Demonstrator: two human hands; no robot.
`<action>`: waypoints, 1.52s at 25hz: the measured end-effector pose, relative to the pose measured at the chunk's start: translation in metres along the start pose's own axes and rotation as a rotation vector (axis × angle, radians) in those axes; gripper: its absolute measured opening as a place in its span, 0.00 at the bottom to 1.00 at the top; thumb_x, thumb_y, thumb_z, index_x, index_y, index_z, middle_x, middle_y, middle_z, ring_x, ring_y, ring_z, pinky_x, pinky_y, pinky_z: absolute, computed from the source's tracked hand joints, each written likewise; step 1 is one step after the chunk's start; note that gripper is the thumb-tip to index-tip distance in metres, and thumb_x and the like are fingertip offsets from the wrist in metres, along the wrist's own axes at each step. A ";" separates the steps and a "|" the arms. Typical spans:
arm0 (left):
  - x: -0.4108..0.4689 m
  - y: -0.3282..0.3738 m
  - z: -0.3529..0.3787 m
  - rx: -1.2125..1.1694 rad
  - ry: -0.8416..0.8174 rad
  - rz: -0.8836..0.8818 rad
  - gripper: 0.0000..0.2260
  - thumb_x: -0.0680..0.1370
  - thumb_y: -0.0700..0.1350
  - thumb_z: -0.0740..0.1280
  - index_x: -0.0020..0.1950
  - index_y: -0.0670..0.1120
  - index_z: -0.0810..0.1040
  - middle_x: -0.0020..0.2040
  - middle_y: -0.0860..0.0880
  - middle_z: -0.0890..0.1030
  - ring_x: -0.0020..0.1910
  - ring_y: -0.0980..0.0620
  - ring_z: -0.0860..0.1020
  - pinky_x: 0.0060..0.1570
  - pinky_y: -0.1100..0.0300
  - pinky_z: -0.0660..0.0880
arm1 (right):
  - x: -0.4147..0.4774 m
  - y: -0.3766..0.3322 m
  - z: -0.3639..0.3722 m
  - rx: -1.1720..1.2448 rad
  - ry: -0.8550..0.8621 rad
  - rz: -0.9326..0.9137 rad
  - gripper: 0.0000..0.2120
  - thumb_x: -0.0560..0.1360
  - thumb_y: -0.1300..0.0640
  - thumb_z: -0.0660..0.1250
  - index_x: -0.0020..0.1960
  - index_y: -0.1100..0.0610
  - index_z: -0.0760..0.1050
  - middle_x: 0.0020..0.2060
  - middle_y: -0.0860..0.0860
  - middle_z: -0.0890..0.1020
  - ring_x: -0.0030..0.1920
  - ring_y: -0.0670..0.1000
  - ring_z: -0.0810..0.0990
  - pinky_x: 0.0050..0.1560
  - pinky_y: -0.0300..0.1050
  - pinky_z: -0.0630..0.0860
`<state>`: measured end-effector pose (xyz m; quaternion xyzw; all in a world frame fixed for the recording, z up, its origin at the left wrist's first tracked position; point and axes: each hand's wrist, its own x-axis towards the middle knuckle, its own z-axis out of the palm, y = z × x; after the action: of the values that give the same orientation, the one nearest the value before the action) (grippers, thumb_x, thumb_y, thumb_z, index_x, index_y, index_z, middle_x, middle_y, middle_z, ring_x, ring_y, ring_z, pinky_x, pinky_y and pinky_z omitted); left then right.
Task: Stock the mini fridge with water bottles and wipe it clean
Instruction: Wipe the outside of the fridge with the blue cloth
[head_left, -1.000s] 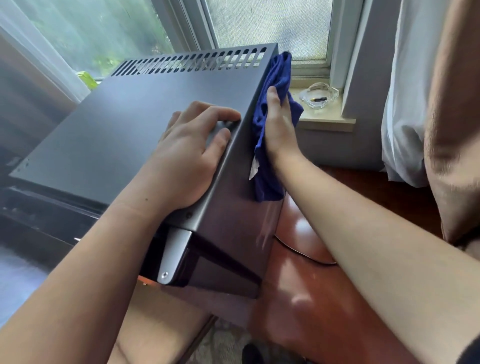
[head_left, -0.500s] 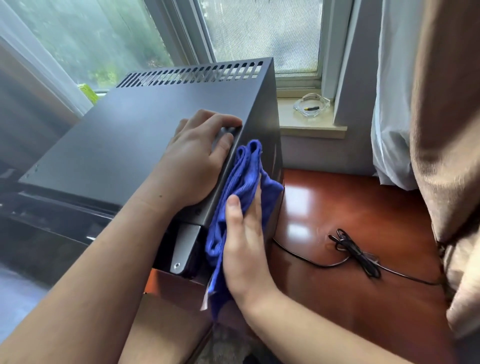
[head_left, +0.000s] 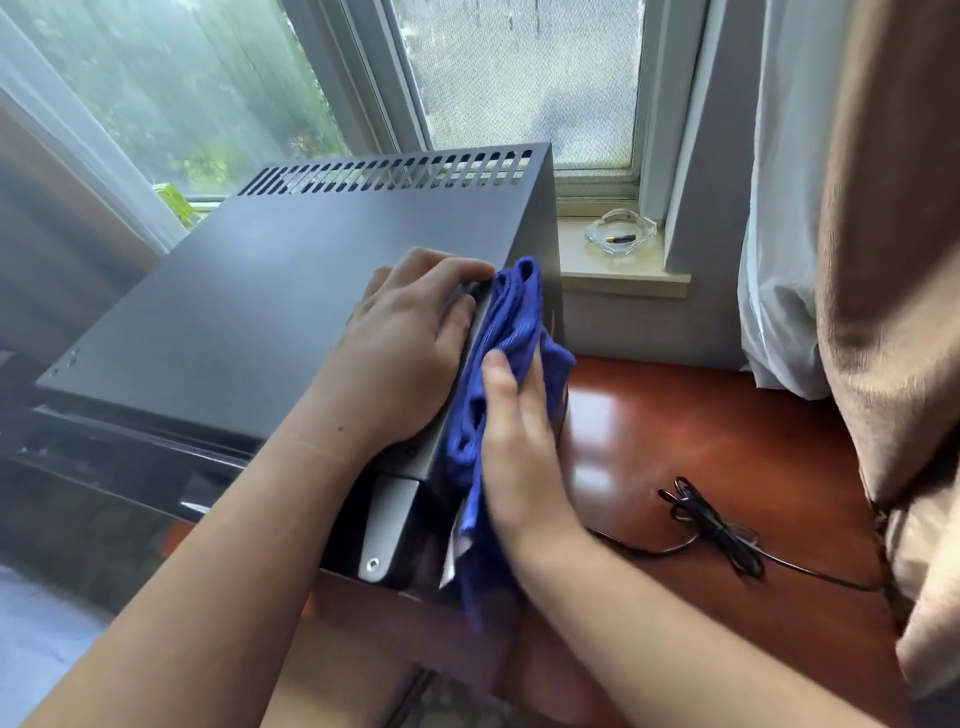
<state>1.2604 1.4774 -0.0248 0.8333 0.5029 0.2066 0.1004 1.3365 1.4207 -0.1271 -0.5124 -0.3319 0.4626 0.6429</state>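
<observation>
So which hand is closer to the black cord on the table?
Right. The right hand presses the blue cloth just left of the black cord; the left hand rests atop the fridge, farther away.

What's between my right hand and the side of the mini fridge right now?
The blue cloth: in the head view, your right hand presses it flat against the right side of the mini fridge.
</observation>
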 end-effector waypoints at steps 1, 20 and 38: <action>0.000 0.000 0.000 -0.001 0.000 0.001 0.15 0.84 0.47 0.60 0.69 0.58 0.76 0.60 0.61 0.72 0.63 0.51 0.69 0.66 0.61 0.62 | 0.024 0.002 -0.002 -0.010 0.011 0.017 0.41 0.71 0.28 0.56 0.81 0.42 0.57 0.79 0.40 0.64 0.79 0.41 0.59 0.81 0.51 0.55; 0.000 0.001 -0.004 0.024 -0.006 -0.013 0.14 0.84 0.50 0.60 0.68 0.61 0.75 0.59 0.68 0.69 0.62 0.60 0.66 0.61 0.65 0.59 | 0.254 0.036 -0.030 0.173 -0.021 0.146 0.45 0.62 0.23 0.69 0.73 0.42 0.71 0.63 0.45 0.83 0.65 0.51 0.80 0.72 0.56 0.71; 0.001 0.002 -0.003 0.049 -0.004 -0.009 0.14 0.85 0.48 0.60 0.68 0.59 0.76 0.59 0.64 0.69 0.66 0.54 0.68 0.61 0.67 0.58 | -0.095 0.062 -0.009 -0.053 -0.039 0.091 0.37 0.76 0.34 0.54 0.82 0.41 0.50 0.80 0.32 0.52 0.79 0.34 0.47 0.82 0.49 0.47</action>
<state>1.2610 1.4768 -0.0211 0.8337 0.5112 0.1919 0.0818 1.2960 1.3317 -0.1846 -0.5346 -0.3327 0.4921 0.6010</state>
